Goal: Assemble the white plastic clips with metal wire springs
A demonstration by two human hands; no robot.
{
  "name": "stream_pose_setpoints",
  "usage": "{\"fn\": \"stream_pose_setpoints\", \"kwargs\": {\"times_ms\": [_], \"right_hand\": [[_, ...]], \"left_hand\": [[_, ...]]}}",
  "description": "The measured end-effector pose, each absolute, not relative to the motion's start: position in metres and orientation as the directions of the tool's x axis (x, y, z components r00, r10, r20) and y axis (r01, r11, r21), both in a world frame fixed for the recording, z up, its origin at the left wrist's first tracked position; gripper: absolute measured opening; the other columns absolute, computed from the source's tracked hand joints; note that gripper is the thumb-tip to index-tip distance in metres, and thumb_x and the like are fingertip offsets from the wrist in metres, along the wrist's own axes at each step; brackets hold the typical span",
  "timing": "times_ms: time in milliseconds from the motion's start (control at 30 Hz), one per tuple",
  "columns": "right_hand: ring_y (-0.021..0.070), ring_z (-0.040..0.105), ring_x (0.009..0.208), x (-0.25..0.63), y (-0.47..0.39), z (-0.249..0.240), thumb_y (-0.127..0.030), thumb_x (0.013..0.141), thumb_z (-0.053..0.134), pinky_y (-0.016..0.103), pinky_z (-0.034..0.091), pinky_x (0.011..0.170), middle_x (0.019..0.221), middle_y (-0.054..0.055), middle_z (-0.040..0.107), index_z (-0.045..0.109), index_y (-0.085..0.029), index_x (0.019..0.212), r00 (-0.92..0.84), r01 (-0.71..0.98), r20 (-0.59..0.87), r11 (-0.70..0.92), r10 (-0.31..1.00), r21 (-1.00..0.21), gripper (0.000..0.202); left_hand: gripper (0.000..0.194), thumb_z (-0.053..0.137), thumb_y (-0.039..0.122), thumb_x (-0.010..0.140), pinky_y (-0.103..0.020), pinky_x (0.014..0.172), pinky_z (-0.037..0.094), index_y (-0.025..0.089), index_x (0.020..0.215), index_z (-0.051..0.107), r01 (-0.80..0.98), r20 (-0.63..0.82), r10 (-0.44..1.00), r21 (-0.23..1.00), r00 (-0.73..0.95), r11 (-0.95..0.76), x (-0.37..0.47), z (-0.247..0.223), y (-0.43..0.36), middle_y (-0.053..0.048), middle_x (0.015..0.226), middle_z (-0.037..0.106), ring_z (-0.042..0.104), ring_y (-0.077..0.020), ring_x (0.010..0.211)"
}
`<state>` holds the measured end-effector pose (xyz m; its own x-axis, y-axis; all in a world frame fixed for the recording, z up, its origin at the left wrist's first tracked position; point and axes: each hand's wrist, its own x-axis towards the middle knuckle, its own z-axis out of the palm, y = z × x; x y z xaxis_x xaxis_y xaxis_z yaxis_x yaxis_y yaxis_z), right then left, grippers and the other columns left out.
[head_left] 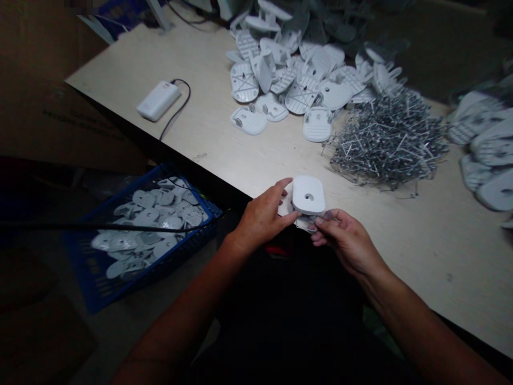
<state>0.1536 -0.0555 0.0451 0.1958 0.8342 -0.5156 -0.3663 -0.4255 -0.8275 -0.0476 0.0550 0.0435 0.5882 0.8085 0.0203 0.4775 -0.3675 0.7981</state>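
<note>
A white rounded plastic clip (308,188) with a hole in its upper plate is held at the table's near edge. My left hand (260,216) is closed around its left side, thumb in front and fingers behind. At the clip's near right corner, my right hand (347,235) has its thumb and fingers pinched together. Something thin shows by those fingertips, but it is too small and dim to name. The clip's underside is mostly hidden.
Similar white plastic pieces (302,93) lie heaped at the back, beside a pile of thin metal wire parts (390,141). More white pieces (497,190) sit far right. A white power bank (159,100) with a black cable lies left. Below, a blue crate (90,297) holds white pieces.
</note>
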Motion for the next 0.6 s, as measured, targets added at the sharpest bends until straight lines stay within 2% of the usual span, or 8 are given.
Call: {"fn": "stream_pose_setpoints", "kwargs": {"times_ms": [33, 100, 167, 233, 400, 533, 600], "right_hand": [[0.0169, 0.073, 0.065, 0.156, -0.058, 0.047, -0.043, 0.07, 0.102, 0.022, 0.064, 0.059, 0.088, 0.01, 0.08, 0.064, -0.018, 0.095, 0.176, -0.377, -0.533, -0.443, 0.828, -0.813, 0.052], [0.0169, 0.074, 0.068, 0.162, -0.061, 0.05, -0.041, 0.069, 0.104, 0.022, 0.065, 0.062, 0.09, 0.009, 0.08, 0.065, -0.018, 0.098, 0.14, -0.408, -0.571, -0.478, 0.809, -0.778, 0.053], [0.0168, 0.074, 0.07, 0.168, -0.062, 0.052, -0.038, 0.067, 0.105, 0.023, 0.066, 0.065, 0.091, 0.009, 0.08, 0.067, -0.018, 0.099, 0.117, -0.44, -0.602, -0.502, 0.79, -0.745, 0.054], [0.0161, 0.075, 0.073, 0.172, -0.061, 0.053, -0.033, 0.066, 0.106, 0.022, 0.067, 0.069, 0.094, 0.009, 0.08, 0.068, -0.017, 0.101, 0.111, -0.474, -0.622, -0.509, 0.775, -0.718, 0.054], [0.0159, 0.076, 0.079, 0.176, -0.058, 0.05, -0.024, 0.064, 0.106, 0.022, 0.067, 0.077, 0.1, 0.005, 0.079, 0.067, -0.02, 0.109, 0.153, -0.549, -0.624, -0.459, 0.766, -0.698, 0.06], [0.0168, 0.076, 0.077, 0.18, -0.059, 0.044, -0.027, 0.068, 0.105, 0.026, 0.068, 0.075, 0.094, 0.001, 0.078, 0.065, -0.023, 0.112, 0.195, -0.484, -0.545, -0.403, 0.816, -0.777, 0.06], [0.0202, 0.077, 0.084, 0.187, -0.059, 0.041, -0.03, 0.07, 0.103, 0.028, 0.068, 0.074, 0.098, 0.003, 0.078, 0.066, -0.025, 0.116, 0.195, -0.391, -0.459, -0.36, 0.867, -0.847, 0.059]], "left_hand": [[0.076, 0.08, 0.034, 0.091, -0.038, 0.097, 0.059, 0.023, 0.158, 0.047, 0.458, 0.047, 0.772, 0.782, 0.633, -0.423, -0.047, 0.047, 0.055, -0.013, 0.142, 0.068, 0.071, -0.0253, 0.116], [0.064, 0.074, 0.032, 0.096, -0.042, 0.111, 0.054, 0.025, 0.156, 0.052, 0.405, 0.084, 0.686, 0.753, 0.723, -0.518, -0.046, 0.051, 0.056, -0.013, 0.152, 0.063, 0.065, -0.0276, 0.134], [0.048, 0.066, 0.031, 0.101, -0.044, 0.115, 0.052, 0.026, 0.148, 0.061, 0.371, 0.088, 0.621, 0.734, 0.779, -0.569, -0.045, 0.053, 0.059, -0.011, 0.15, 0.065, 0.063, -0.0276, 0.137], [0.042, 0.064, 0.032, 0.101, -0.042, 0.111, 0.054, 0.026, 0.143, 0.066, 0.36, 0.085, 0.595, 0.726, 0.799, -0.587, -0.044, 0.052, 0.062, -0.011, 0.142, 0.069, 0.067, -0.0267, 0.13], [0.049, 0.071, 0.026, 0.091, -0.037, 0.097, 0.06, 0.024, 0.14, 0.067, 0.313, 0.155, 0.611, 0.746, 0.776, -0.587, -0.042, 0.039, 0.062, -0.01, 0.132, 0.072, 0.071, -0.0241, 0.115], [0.041, 0.067, 0.017, 0.089, -0.031, 0.087, 0.06, 0.023, 0.129, 0.073, 0.291, 0.239, 0.708, 0.79, 0.664, -0.539, -0.034, 0.018, 0.056, -0.006, 0.123, 0.074, 0.072, -0.0166, 0.096], [0.04, 0.067, 0.016, 0.088, -0.03, 0.084, 0.059, 0.024, 0.126, 0.074, 0.27, 0.262, 0.728, 0.807, 0.634, -0.525, -0.03, 0.011, 0.054, -0.006, 0.121, 0.074, 0.071, -0.0139, 0.088]]}}
